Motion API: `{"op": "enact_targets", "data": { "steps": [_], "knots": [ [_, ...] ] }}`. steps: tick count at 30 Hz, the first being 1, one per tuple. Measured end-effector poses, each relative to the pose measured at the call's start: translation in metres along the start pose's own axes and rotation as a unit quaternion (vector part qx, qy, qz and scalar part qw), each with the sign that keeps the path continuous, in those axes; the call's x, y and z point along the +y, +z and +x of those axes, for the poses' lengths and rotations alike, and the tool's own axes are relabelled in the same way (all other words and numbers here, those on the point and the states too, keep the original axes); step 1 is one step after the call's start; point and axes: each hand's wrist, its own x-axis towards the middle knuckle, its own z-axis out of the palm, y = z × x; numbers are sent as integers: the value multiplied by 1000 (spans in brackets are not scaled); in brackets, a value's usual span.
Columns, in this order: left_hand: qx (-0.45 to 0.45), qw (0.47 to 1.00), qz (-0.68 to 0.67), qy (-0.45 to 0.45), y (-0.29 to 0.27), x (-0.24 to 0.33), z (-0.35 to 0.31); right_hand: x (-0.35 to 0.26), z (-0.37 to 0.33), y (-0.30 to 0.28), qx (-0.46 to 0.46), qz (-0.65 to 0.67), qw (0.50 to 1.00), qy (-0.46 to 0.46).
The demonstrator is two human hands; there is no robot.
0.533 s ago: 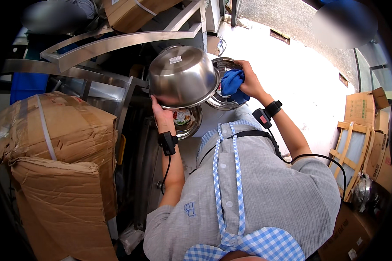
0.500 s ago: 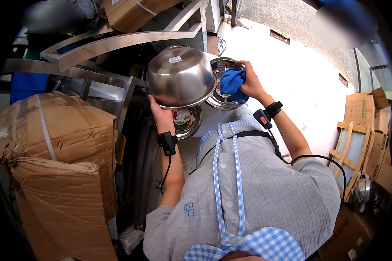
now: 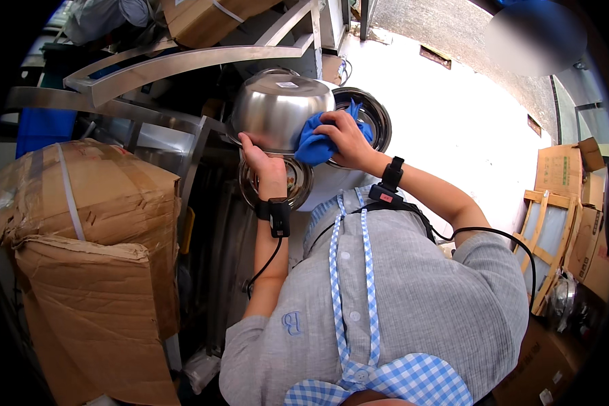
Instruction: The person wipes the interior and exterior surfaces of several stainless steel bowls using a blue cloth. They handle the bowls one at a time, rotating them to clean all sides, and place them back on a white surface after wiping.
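Note:
A shiny steel basin (image 3: 267,108) is tilted with its base up and away from me, a small white label on the base. My left hand (image 3: 260,161) grips its near rim, with part of the fingers hidden by the steel. My right hand (image 3: 348,139) is closed on a blue cloth (image 3: 312,143) and presses it against the right side of the basin. Behind the right hand stands another steel basin (image 3: 384,120). A further steel basin (image 3: 301,186) with a colourful label inside lies below my left hand, partly covered by the wrist.
Large strapped cardboard boxes (image 3: 101,203) fill the left side. A metal frame (image 3: 203,68) reaches across behind the basin. At the right are more cartons (image 3: 559,169) and a wooden crate (image 3: 538,233). A black cable (image 3: 507,242) runs from my wrist bands.
My right hand has brought the blue cloth leftward from over the right basin onto the held basin's side. The held basin has turned slightly, and my left hand has shifted a little rightward.

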Motion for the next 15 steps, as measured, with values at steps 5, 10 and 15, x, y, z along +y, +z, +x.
{"op": "enact_targets", "data": {
  "steps": [5,10,15],
  "knots": [
    [-56,977,167,119,27,-3,-32,-14,47,-5,-2,5,996,-91],
    [-9,943,278,180,28,-4,-50,0,90,-4,144,9,982,120],
    [-134,977,129,100,28,3,-47,-44,43,-2,35,-43,997,-45]
  ]
}}
